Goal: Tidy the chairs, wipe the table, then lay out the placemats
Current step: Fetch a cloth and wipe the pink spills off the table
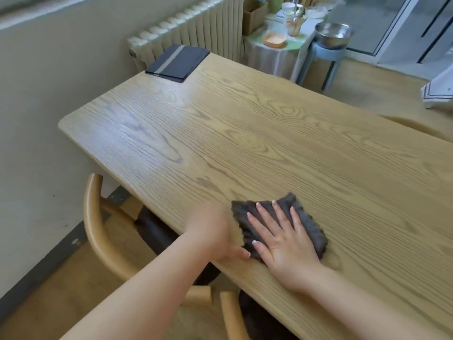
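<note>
Head camera looks down over a long wooden table (245, 133) with strong grain. Near its close edge lies a dark grey cloth (304, 217), spread flat on the wood. The right hand (282, 239) lies palm down on top of the cloth, fingers straight and spread wide, pressing it against the table. The left hand (215, 234) rests just beside the cloth's left edge; its thumb lies flat on the tabletop at the cloth's near corner, but the hand is blurred and I cannot tell how its other fingers lie. At the far left corner of the table sits a stack of dark placemats (177, 62) with a pale stripe, folded and not yet laid out. A wooden chair (98, 231) with a curved back stands tucked against the table's left side, below the left forearm, and the curved back of another chair (416, 127) shows past the far right edge. Behind the table stand a white radiator (196, 25), a small side table (274, 52) crowded with containers, and a metal bowl (333, 34) on a blue stool (326, 55).
</note>
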